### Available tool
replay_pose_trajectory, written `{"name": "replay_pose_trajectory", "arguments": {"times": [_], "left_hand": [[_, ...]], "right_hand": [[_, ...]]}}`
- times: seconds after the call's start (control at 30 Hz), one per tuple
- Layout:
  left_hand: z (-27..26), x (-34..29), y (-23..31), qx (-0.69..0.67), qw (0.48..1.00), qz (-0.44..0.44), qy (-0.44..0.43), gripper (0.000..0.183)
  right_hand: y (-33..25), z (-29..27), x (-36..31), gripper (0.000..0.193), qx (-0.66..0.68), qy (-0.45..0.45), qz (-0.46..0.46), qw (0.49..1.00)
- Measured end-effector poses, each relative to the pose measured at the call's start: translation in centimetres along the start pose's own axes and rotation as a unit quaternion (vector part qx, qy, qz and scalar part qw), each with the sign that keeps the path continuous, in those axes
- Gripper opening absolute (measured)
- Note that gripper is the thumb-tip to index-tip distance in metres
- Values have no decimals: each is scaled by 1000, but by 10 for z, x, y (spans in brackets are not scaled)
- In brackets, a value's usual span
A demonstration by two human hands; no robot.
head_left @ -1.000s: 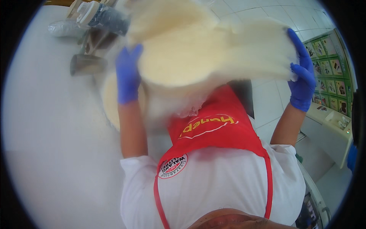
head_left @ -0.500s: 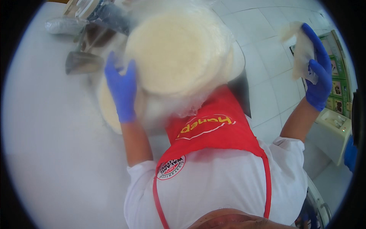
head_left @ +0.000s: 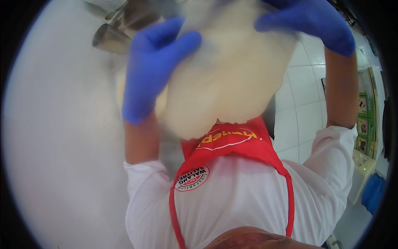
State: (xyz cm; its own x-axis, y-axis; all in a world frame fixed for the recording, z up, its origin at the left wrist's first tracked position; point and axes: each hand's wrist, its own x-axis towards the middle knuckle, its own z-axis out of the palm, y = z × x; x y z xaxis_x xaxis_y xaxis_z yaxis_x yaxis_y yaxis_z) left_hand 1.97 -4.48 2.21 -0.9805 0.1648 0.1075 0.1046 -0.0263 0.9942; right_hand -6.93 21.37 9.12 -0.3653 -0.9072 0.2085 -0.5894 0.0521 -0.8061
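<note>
A thin cream-coloured dough wrapper, ragged along its near edge, hangs in front of my chest and is blurred by motion. My left hand, in a blue glove, grips its left side between thumb and fingers. At the upper right my right hand, gloved in the same blue, pinches the far right side; some fingertips are hidden or cut off by the frame. Behind my left wrist shows part of a pale round wrapper on the white table. Whatever lies under the raised wrapper is covered by it.
A metal cup lies on its side at the far left, beside a dark brown object. Tiled floor extends to the right. Beyond it stand a green-panelled box, a cream-coloured appliance and a blue container.
My right hand has swung in from the far right to the upper middle. My left hand has risen off the table area, and a wide wrapper now spreads between both hands, covering the bagged stack.
</note>
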Motion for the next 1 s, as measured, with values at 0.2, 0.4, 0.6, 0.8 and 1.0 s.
{"name": "replay_pose_trajectory", "arguments": {"times": [0.2,0.4,0.6,0.8,1.0], "left_hand": [[-49,27,-86,49,994,-80,48,33],[-45,-8,-71,94,986,-102,92,28],[-57,-105,-52,123,962,-101,223,22],[-87,-186,-48,62,908,-36,413,19],[-131,-165,-44,98,845,-32,524,25]], "right_hand": [[103,18,19,44,-65,-11,326,943],[127,43,1,38,-7,68,248,966],[98,86,1,47,146,95,192,966],[43,109,74,42,188,39,38,981],[65,96,202,48,177,-24,51,983]]}}
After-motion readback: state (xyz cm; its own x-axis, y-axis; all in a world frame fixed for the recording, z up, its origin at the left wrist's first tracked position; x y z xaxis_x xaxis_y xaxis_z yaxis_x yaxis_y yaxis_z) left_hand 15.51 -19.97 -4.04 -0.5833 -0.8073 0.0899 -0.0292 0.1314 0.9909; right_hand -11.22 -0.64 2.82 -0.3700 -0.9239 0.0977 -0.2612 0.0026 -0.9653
